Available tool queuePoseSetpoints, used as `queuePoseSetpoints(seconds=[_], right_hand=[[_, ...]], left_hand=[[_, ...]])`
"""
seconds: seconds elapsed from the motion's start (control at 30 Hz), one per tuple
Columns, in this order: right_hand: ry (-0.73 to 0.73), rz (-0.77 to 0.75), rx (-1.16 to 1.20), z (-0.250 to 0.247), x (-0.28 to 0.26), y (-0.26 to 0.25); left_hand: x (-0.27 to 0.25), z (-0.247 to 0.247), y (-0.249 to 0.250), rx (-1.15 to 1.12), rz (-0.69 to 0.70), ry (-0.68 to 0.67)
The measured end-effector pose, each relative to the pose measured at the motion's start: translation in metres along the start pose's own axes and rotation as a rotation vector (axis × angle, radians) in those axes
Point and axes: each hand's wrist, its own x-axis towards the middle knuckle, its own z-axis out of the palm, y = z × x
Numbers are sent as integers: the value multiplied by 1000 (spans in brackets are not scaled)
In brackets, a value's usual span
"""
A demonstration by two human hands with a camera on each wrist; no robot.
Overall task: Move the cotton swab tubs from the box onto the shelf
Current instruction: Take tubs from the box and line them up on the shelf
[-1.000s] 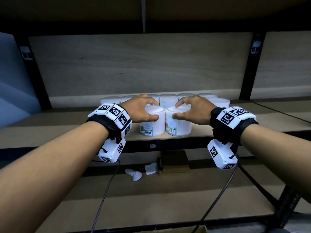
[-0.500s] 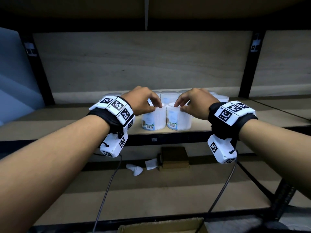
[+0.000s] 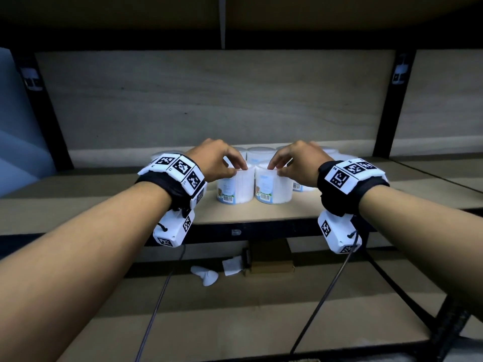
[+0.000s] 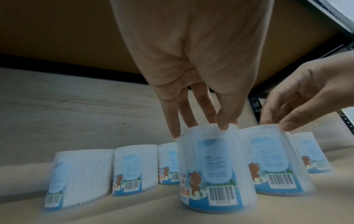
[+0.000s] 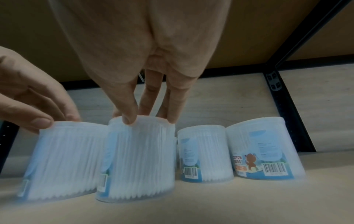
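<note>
Left of the left hand (image 3: 214, 163): back-row tubs (image 4: 132, 168), upright on the shelf (image 3: 78, 205), set close against one another, labels and barcodes facing out; probably packed tight to leave room in front for more.

Left hand: fingers and thumb curled down over the rim of the left front tub (image 3: 236, 188), pinching its lid edge from above. Top grip judged to suit lowering a tub straight into a row without knocking neighbours. Tub standing on the shelf near its front edge.

Between the hands: the two front tubs touching or just beside each other; cannot tell which.

Right hand (image 3: 298, 163): same pinch from above on the right front tub (image 3: 273, 188), thumb on the near rim, fingers on the far rim. Tub likewise seated on the shelf.

Right of the right hand: two further tubs (image 5: 262, 151), upright, just beside one another.

Views compared: head view alone shows both forearms, the wrist units and a lower shelf with a brown box (image 3: 271, 257) and white scraps (image 3: 206, 275); source box for the tubs not clearly in view. Left wrist view alone shows the bear labels and barcodes on the front tubs; right wrist view shows the packed swabs through the clear walls.
</note>
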Motion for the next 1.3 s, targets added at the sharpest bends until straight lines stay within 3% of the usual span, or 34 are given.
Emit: queuePoseSetpoints(seconds=[0.73,1.3], right_hand=[[38,-4,11,21,46,23],[18,30,54,2,2,16]], left_hand=[[45,16,-35,-44,-46,15],[-1,7,-16,47,-12,-64]])
